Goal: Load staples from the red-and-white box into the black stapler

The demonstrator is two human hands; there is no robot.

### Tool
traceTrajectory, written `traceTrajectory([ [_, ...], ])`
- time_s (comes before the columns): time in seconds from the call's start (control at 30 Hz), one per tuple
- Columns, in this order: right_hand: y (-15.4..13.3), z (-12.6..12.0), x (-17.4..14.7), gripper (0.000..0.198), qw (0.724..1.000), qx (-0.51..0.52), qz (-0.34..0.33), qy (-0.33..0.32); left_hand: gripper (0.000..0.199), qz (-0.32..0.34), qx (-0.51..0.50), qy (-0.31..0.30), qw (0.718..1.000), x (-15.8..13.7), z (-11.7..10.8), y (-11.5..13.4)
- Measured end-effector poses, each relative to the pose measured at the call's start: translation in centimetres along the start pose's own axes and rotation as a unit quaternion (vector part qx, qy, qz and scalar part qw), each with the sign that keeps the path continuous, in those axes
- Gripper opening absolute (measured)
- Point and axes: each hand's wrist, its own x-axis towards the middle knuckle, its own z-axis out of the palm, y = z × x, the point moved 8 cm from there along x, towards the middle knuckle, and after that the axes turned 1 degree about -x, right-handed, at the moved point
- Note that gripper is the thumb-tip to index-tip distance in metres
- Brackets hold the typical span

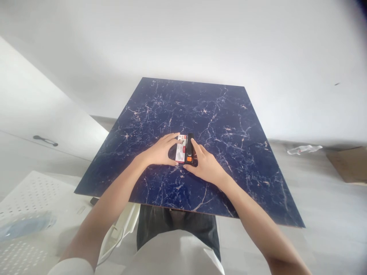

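Observation:
Near the middle of the blue marbled tabletop [195, 101], a small white-and-red printed box [180, 153] lies side by side with a black stapler [189, 145] that has an orange patch at its near end. My left hand [160, 151] curves round the box from the left, fingers at its far end and thumb at its near end. From the right, my right hand [210, 168] grips the stapler between thumb and fingers. Some of the right fingers are hidden beneath the hand. The two things touch or nearly touch along their long sides.
The tabletop's far edge stands close to a white wall [195, 42]. At left are a white cabinet with a dark handle [45, 140] and a white perforated seat [31, 194] bearing a clear bottle [27, 224]. A plastic bottle [304, 149] and cardboard [349, 165] lie on the floor at right.

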Motion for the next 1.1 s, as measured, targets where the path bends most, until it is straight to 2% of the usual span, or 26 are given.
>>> traceTrajectory([
  [0.13, -0.3, 0.0, 0.1, 0.096, 1.0, -0.01, 0.02, 0.019, 0.098, -0.006, 0.012, -0.005, 1.0, 0.2, 0.2, -0.4],
  [0.33, 0.0, -0.3, 0.2, 0.093, 0.997, -0.021, 0.047, 0.057, 0.095, 0.04, 0.016, 0.051, 0.998, 1.1, 0.1, 0.4],
  [0.53, 2.8, -2.7, -0.4, 0.092, 0.994, -0.026, 0.083, 0.069, 0.099, 0.074, 0.047, 0.08, 0.993, 4.2, 1.1, 2.8],
  [0.63, 5.5, -4.9, -1.3, 0.093, 0.991, -0.014, 0.096, 0.092, 0.111, 0.099, 0.044, 0.082, 0.991, 7.4, 2.3, 4.7],
  [0.77, 10.5, -8.4, -3.1, 0.094, 0.983, -0.021, 0.143, 0.116, 0.119, 0.136, 0.047, 0.075, 0.987, 13.3, 4.7, 7.7],
  [0.97, 18.7, -14.6, -6.0, 0.096, 0.965, -0.005, 0.214, 0.15, 0.119, 0.182, 0.041, 0.064, 0.98, 22.4, 8.0, 13.1],
  [1.1, 22.6, -17.5, -6.5, 0.096, 0.961, -0.016, 0.221, 0.165, 0.12, 0.186, 0.031, 0.053, 0.981, 26.6, 9.4, 15.3],
])
